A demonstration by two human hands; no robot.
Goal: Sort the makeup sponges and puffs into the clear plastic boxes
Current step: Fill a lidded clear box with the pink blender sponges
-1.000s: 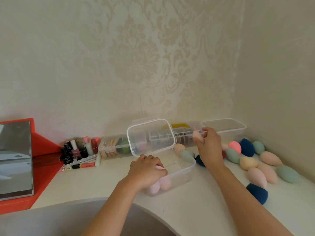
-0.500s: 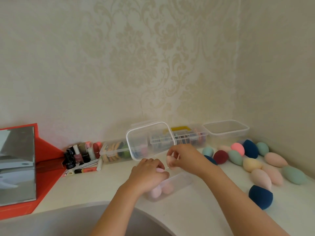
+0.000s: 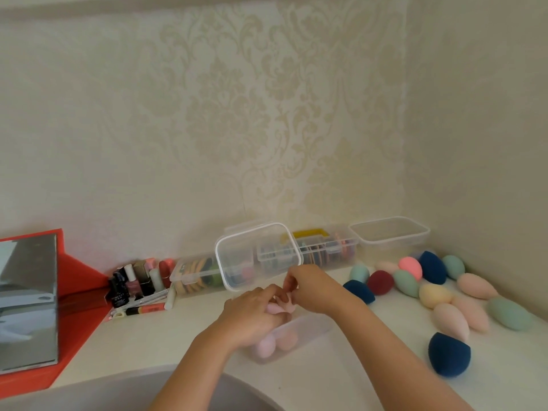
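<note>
A clear plastic box (image 3: 308, 330) sits on the white counter in front of me with pale pink sponges (image 3: 277, 342) inside. My left hand (image 3: 252, 314) rests on the box's near-left rim, fingers curled over a pink sponge. My right hand (image 3: 311, 287) is above the box, pinching a pale pink sponge (image 3: 283, 305) that touches the left fingers. The box's clear lid (image 3: 258, 256) stands tilted behind the hands. Several loose sponges lie at the right: navy (image 3: 449, 354), peach (image 3: 450, 321), green (image 3: 510, 312), yellow (image 3: 434, 295), dark red (image 3: 381, 281).
Along the wall stand a closed clear box of flat puffs (image 3: 195, 275), another with coloured puffs (image 3: 329, 247) and an empty open box (image 3: 390, 237) in the corner. Nail polish bottles (image 3: 133, 281) and a red-framed mirror (image 3: 28, 301) are at the left. A grey basin rim (image 3: 118, 390) is nearest me.
My right hand picked a pale pink sponge from the loose pile at the right and carried it left to the box, meeting the left hand. The left hand stayed on the box.
</note>
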